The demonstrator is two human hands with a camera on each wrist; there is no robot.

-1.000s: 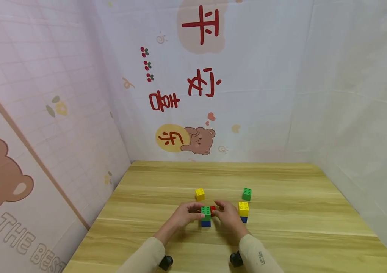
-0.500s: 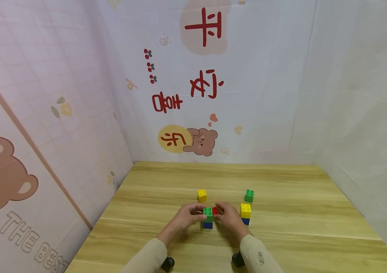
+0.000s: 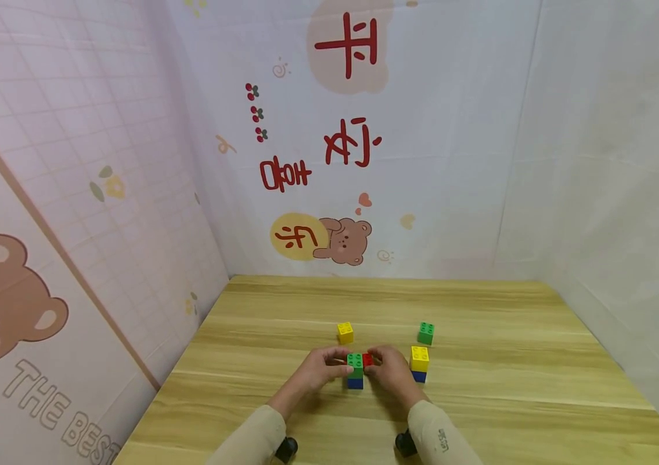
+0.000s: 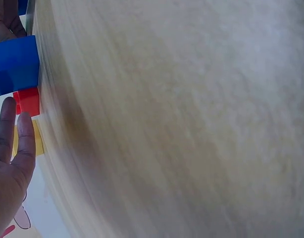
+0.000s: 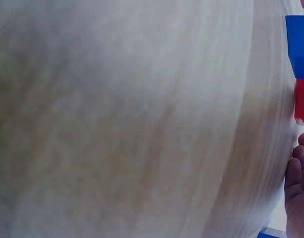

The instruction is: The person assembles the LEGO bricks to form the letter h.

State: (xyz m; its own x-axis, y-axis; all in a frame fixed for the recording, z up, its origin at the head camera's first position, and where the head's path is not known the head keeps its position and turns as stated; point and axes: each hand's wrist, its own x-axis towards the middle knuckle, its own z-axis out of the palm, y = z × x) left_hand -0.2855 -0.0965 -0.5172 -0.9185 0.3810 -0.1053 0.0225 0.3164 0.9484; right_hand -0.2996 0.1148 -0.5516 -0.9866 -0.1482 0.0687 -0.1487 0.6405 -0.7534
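Observation:
A green toy brick (image 3: 355, 363) sits on a blue brick (image 3: 355, 383) as a small stack on the wooden table. My left hand (image 3: 319, 372) is at its left side, thumb against the front corner of the green brick and fingers reaching behind; two lower fingers (image 4: 26, 144) extend straight in the left wrist view. A red brick (image 3: 367, 360) stands just behind and right of the stack. My right hand (image 3: 390, 371) pinches the red brick, and a fingertip shows on it in the right wrist view. The upper fingers of the left hand are partly hidden.
A yellow brick (image 3: 345, 333) stands behind the left hand, and a second green brick (image 3: 426, 333) is at the back right. Close to the right hand stands a yellow brick (image 3: 419, 358) stacked on a blue one (image 3: 419, 376). Patterned cloth walls (image 3: 451, 194) surround the table.
The view has shifted slightly, moving everything a little to the right in the picture. Both hands keep nearly the same place at the bricks; the right thumb and fingers have closed in on the red brick.

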